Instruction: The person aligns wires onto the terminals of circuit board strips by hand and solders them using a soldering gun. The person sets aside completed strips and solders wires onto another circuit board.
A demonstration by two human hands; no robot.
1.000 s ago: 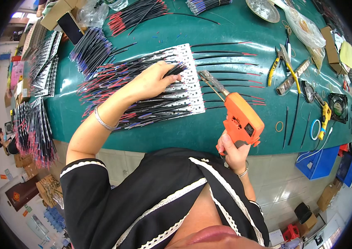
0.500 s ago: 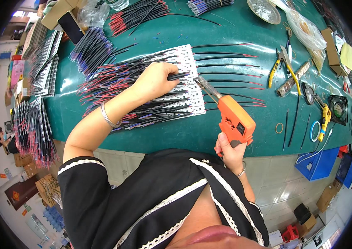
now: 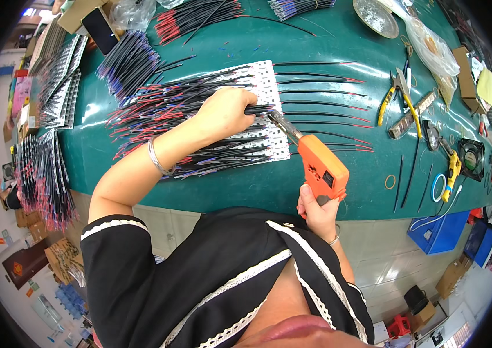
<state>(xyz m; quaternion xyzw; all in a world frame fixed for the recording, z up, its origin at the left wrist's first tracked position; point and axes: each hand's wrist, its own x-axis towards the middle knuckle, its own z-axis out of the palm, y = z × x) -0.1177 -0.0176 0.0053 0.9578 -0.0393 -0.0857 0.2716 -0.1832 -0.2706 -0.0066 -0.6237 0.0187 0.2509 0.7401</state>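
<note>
My left hand (image 3: 225, 113) is closed, thumb and fingers pinching a black wire (image 3: 263, 108) whose end lies on a white panel of small circuit boards (image 3: 264, 75). In my right hand (image 3: 318, 210) is an orange soldering gun (image 3: 322, 165), held by its grip. Its narrow metal tip meets the panel beside the wire's end; whether tip and wire touch is too small to tell. Many black wires with red and blue ends (image 3: 159, 113) lie across the panel's left part, under my left forearm. A row of separate black wires (image 3: 327, 102) reaches out from its right edge.
Bundles of wires (image 3: 199, 18) lie at the back of the green table (image 3: 350, 200), beside a phone (image 3: 100, 30). To the right are yellow-handled pliers (image 3: 386, 103), a metal dish (image 3: 376, 17), a small fan (image 3: 471, 158) and a yellow-handled tool (image 3: 453, 168). Finished-looking wired panels (image 3: 45, 180) hang over the left edge.
The soldering gun has tilted and shifted slightly left, bringing its tip nearer the wire in my left hand. My left hand has edged right, still pinching.
</note>
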